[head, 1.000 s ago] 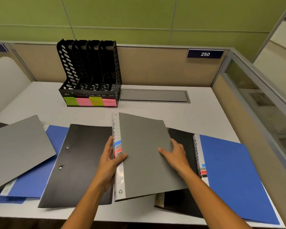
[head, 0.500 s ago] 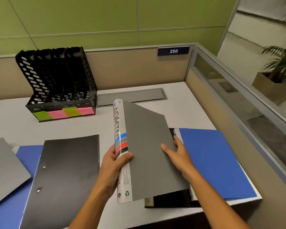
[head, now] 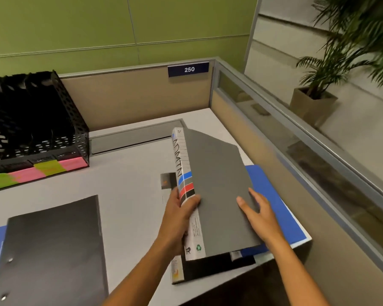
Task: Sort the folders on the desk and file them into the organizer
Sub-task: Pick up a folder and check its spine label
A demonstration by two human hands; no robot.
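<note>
Grey folder, white spine lettered ADMIN with blue, grey, red, black bands: your left hand grips the spine; your right hand lies flat, fingers straight, on the cover.

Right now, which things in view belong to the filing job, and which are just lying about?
Part of the job:
- grey folder, gripped at the spine by the left hand, right hand flat on its cover
- black folder
- blue folder
- black organizer

Just lying about:
- potted palm
- desk number plate
</note>
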